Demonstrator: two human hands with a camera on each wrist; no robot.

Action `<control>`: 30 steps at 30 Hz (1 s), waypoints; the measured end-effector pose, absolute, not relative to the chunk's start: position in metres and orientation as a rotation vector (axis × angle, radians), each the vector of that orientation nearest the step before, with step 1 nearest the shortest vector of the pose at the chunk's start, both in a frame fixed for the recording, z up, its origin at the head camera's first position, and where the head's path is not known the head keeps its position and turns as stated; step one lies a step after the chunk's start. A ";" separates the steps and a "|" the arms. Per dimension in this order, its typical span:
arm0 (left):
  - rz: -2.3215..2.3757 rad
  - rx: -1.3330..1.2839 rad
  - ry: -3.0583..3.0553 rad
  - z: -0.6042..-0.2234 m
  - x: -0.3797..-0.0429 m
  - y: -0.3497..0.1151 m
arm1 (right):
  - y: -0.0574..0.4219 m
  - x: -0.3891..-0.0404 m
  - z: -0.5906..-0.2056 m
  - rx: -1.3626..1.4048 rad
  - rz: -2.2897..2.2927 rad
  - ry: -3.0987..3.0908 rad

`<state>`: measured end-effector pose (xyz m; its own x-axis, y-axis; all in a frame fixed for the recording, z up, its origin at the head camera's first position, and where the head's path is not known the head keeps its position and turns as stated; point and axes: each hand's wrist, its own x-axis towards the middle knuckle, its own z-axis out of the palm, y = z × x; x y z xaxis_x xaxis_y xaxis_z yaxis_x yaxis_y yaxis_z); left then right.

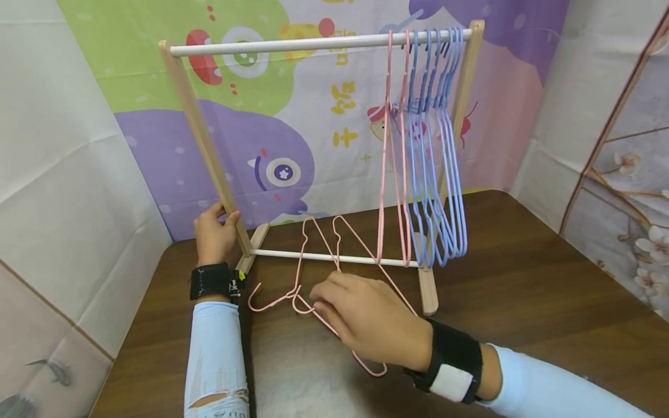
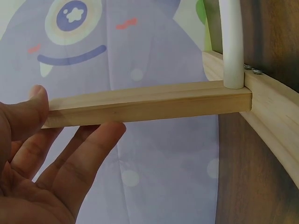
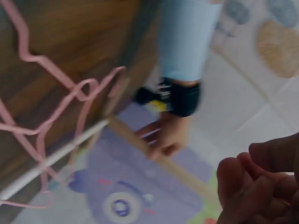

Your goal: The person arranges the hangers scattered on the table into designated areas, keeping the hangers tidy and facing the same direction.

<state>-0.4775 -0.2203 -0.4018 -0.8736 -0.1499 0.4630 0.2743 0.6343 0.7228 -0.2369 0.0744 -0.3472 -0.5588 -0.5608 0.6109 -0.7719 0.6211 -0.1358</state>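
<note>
My left hand [image 1: 215, 235] grips the lower part of the left wooden post [image 1: 201, 139] of a small clothes rack. In the left wrist view, its thumb is on one side of the post and the fingers are on the other. My right hand [image 1: 373, 316] is over two pink hangers [image 1: 334, 332] that overlap on the table, partly covering them. The right wrist view has its fingers [image 3: 250, 198] loosely curled with nothing between them, apart from the hangers. Pink hangers [image 1: 383, 174] and several blue hangers [image 1: 453, 174] hang at the right end of the rack's white top rod [image 1: 282, 44].
The rack stands on a dark wooden table [image 1: 502, 278] on wooden feet [image 1: 428, 293]. A thin white lower rod [image 1: 282, 254] joins its posts. A cartoon-printed cloth [image 1: 345, 174] hangs behind, and pale panels [image 1: 68, 151] rise at both sides.
</note>
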 end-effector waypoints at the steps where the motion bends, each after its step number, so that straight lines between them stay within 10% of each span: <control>1: -1.161 -0.101 -2.363 -0.402 -0.478 -0.220 | 0.076 -0.241 -0.352 1.046 0.518 -2.340; 30: -1.183 -0.093 -2.373 -0.400 -0.479 -0.222 | 0.111 -0.290 -0.453 0.554 0.289 -2.828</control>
